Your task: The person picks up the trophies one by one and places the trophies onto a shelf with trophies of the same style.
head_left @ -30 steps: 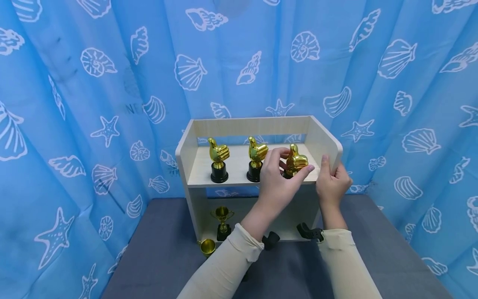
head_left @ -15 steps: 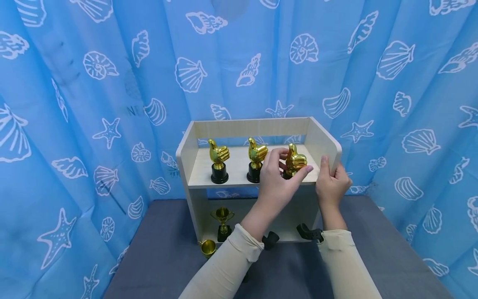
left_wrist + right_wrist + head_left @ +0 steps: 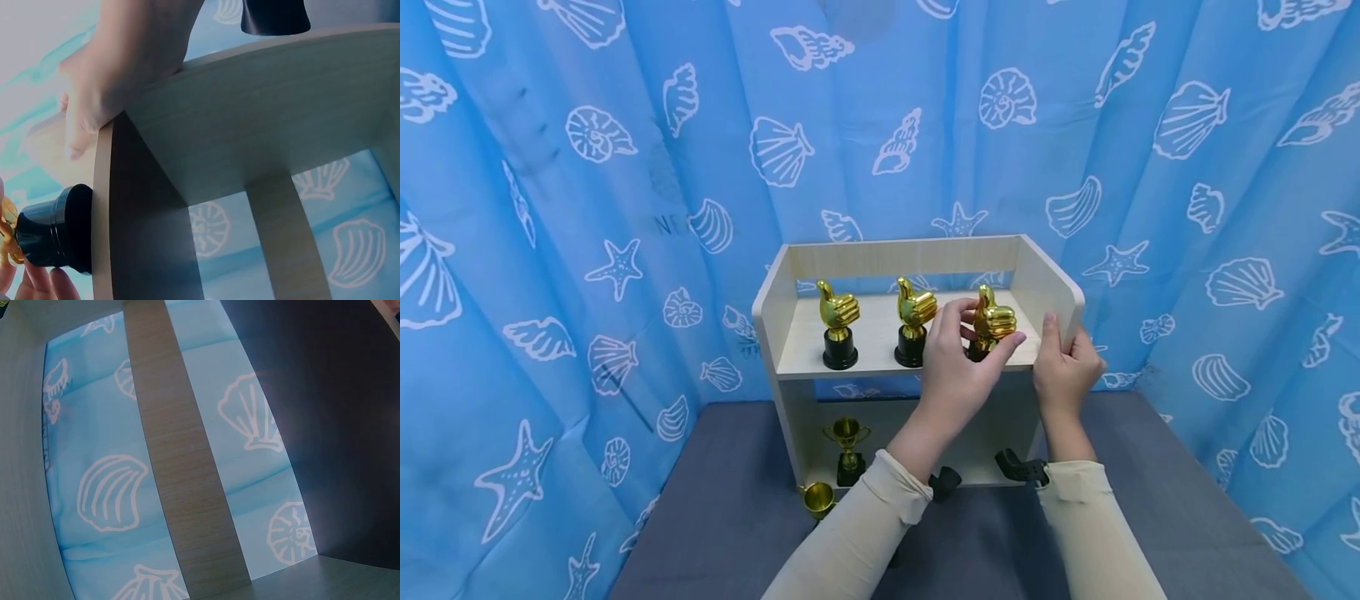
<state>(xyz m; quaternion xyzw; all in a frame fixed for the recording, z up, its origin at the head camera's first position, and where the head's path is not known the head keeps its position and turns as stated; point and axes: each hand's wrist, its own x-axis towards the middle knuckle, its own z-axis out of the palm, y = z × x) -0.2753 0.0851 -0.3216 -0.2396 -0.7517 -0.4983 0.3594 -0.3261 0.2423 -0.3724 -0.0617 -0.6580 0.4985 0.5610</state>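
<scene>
In the head view my left hand (image 3: 955,371) curls its thumb and fingers round the right-hand gold thumbs-up trophy (image 3: 997,322), at the front of the upper shelf. Its black base (image 3: 53,231), partly behind my fingers in the head view, appears in the left wrist view against the shelf board's edge. My right hand (image 3: 1066,371) grips the front edge of the pale wooden shelf unit's right side panel (image 3: 1051,279), thumb on the inner face. Two matching trophies stand upright to the left, one in the middle (image 3: 913,321) and one (image 3: 838,325) near the left panel.
On the lower shelf at left stands a gold cup trophy (image 3: 847,450). Another gold cup (image 3: 817,498) is in front of it, partly behind my left sleeve. The unit stands on a grey cloth-covered table (image 3: 730,500), with a blue shell-print curtain (image 3: 880,108) behind.
The right-hand trophy has turned in my left hand, so its finger ridges now face forward like the other two. My right hand keeps its grip on the side panel.
</scene>
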